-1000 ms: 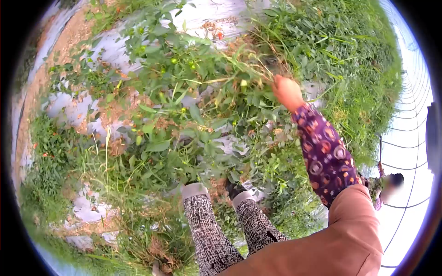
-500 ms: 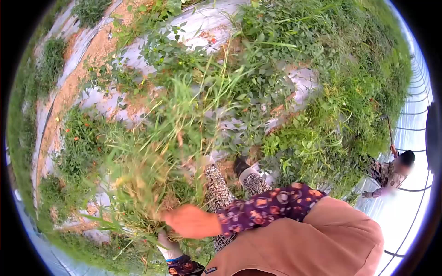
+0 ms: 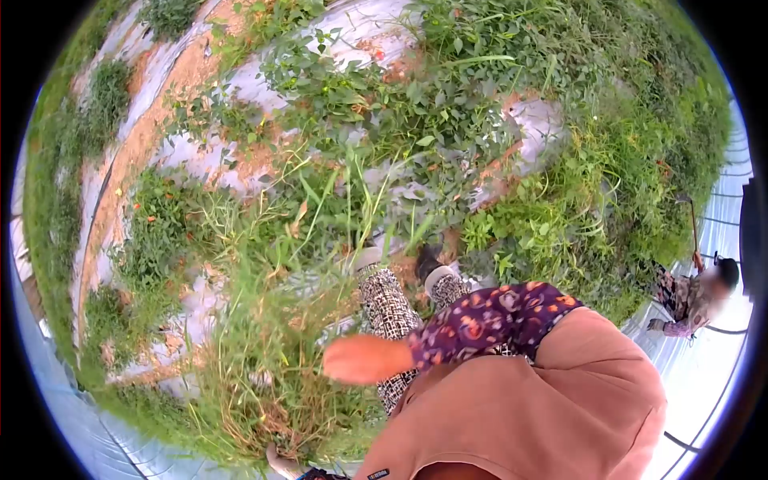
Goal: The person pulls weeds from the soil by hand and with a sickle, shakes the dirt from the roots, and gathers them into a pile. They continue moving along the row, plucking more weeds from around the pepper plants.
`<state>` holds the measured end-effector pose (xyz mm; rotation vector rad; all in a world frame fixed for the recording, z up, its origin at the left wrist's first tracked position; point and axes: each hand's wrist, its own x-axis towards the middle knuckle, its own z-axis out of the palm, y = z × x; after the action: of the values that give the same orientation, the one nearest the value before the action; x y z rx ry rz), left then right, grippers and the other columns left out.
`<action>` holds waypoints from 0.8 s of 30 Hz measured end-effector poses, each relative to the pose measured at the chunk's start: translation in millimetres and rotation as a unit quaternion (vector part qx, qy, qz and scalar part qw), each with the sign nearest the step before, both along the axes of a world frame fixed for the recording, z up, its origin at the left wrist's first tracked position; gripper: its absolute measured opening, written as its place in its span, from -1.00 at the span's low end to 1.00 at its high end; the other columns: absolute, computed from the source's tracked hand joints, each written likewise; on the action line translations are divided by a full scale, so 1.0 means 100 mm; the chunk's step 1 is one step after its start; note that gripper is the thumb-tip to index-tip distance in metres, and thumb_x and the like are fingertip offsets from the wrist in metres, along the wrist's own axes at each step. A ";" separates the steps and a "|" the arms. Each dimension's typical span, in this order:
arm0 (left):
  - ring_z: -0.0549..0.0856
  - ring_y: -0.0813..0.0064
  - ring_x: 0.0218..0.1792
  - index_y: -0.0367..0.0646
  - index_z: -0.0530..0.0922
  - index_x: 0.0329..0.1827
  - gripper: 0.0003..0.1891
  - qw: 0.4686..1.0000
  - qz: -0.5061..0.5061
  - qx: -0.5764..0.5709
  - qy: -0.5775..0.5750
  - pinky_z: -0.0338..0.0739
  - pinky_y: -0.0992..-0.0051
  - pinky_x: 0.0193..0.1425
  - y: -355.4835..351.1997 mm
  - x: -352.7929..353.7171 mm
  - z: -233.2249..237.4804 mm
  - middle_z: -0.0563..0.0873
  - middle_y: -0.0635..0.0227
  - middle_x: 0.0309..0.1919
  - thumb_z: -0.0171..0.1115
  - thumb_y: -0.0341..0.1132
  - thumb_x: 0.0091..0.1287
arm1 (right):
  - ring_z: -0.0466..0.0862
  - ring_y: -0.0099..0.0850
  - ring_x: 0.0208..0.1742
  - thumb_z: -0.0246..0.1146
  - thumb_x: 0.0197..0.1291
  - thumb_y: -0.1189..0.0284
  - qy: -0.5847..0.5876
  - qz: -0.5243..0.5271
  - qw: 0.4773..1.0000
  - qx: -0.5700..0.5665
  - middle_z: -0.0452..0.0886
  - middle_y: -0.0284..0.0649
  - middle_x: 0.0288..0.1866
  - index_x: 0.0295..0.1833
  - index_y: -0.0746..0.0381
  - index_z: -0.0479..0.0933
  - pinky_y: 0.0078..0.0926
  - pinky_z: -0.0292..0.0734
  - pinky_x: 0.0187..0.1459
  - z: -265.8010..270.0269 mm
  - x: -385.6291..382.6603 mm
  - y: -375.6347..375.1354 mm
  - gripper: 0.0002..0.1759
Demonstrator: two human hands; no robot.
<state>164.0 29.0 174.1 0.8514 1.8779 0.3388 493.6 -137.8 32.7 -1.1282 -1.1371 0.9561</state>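
My left hand (image 3: 282, 462), in a pale glove, is at the bottom edge, closed around the root end of a large clump of grass weeds (image 3: 272, 376). Long green blades and brownish roots fan upward from it. My right hand (image 3: 366, 360), orange-pink and rounded like a fist, is just right of the clump, in front of my patterned trousers. Its fingers are curled out of sight, and whatever they hold is hidden. A purple flowered sleeve (image 3: 488, 324) covers that arm.
Leafy plants (image 3: 156, 228) with small red fruits grow at the left. Torn plastic mulch (image 3: 536, 132) and bare soil (image 3: 180, 80) show between weeds. My dark shoe (image 3: 430, 264) stands among the plants. Another person (image 3: 692, 300) holding a long-handled tool is at the right by the plastic greenhouse wall.
My right hand has moved right, away from the clump's base. My left hand has moved lower in view, with the weed clump. The view has shifted slightly.
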 end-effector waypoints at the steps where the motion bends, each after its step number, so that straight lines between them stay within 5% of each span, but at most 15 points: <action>1: 0.72 0.30 -0.31 -0.26 0.61 -0.08 -0.73 0.999 0.016 0.000 0.029 0.66 0.31 -0.26 0.00 -0.15 0.04 0.72 0.24 -0.17 0.21 -0.27 0.26 | 0.54 -0.08 -0.13 0.14 0.30 0.35 -0.019 -0.086 0.994 -0.061 0.50 -0.07 -0.21 -0.12 0.24 0.52 -0.13 0.50 -0.09 -0.32 0.23 -0.15 -0.81; 4: 0.72 0.29 -0.31 -0.26 0.61 -0.07 -0.73 0.992 0.065 -0.011 0.104 0.66 0.30 -0.26 -0.03 -0.47 0.07 0.72 0.24 -0.17 0.21 -0.27 0.26 | 0.59 0.10 -0.33 0.12 0.26 0.34 -0.188 -0.218 0.905 -0.313 0.58 0.05 -0.38 -0.32 0.26 0.52 0.04 0.50 -0.27 -1.64 0.82 -0.69 -0.79; 8: 0.72 0.29 -0.30 -0.26 0.61 -0.06 -0.72 0.983 0.098 -0.047 0.146 0.66 0.30 -0.25 -0.03 -0.59 -0.12 0.72 0.24 -0.16 0.21 -0.27 0.26 | 0.65 0.12 -0.25 0.13 0.26 0.28 -0.135 -0.363 0.787 -0.480 0.64 0.12 -0.32 -0.29 0.27 0.61 0.03 0.55 -0.20 -2.34 1.81 -1.22 -0.71; 12: 0.72 0.28 -0.29 -0.26 0.61 -0.05 -0.71 0.976 0.124 -0.076 0.162 0.66 0.29 -0.25 0.00 -0.56 -0.32 0.72 0.24 -0.15 0.21 -0.26 0.26 | 0.67 0.06 -0.20 0.16 0.25 0.27 -0.061 -0.433 0.749 -0.497 0.68 0.06 -0.29 -0.21 0.29 0.64 -0.12 0.57 -0.15 -2.65 2.42 -1.29 -0.70; 16: 0.72 0.27 -0.28 -0.26 0.61 -0.04 -0.70 0.969 0.143 -0.103 0.173 0.66 0.29 -0.24 0.07 -0.49 -0.49 0.72 0.24 -0.15 0.21 -0.26 0.26 | 0.70 -0.02 -0.16 0.20 0.25 0.25 -0.016 -0.406 0.774 -0.485 0.70 -0.01 -0.28 -0.12 0.29 0.65 -0.18 0.57 -0.10 -2.87 2.87 -0.78 -0.68; 22: 0.72 0.26 -0.27 -0.26 0.61 -0.02 -0.69 0.955 0.164 -0.138 0.203 0.66 0.28 -0.24 0.19 -0.34 -0.71 0.72 0.23 -0.14 0.21 -0.26 0.26 | 0.55 -0.03 0.25 0.35 0.11 0.18 -0.075 -0.412 0.819 -0.392 0.49 0.18 0.29 0.26 0.45 0.42 -0.25 0.46 0.26 -4.06 3.69 0.48 -0.29; 24: 0.72 0.26 -0.27 -0.26 0.61 -0.02 -0.68 0.950 0.173 -0.145 0.214 0.66 0.28 -0.23 0.21 -0.30 -0.76 0.72 0.23 -0.13 0.21 -0.25 0.26 | 0.48 -0.03 0.34 0.40 0.04 0.13 -0.099 -0.372 0.767 -0.514 0.45 0.28 0.29 0.33 0.47 0.35 -0.20 0.42 0.30 -4.05 4.00 0.84 -0.15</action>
<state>133.9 49.9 98.1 0.4104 2.4158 0.0833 893.3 -53.4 -371.9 -2.3793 -0.1114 0.7849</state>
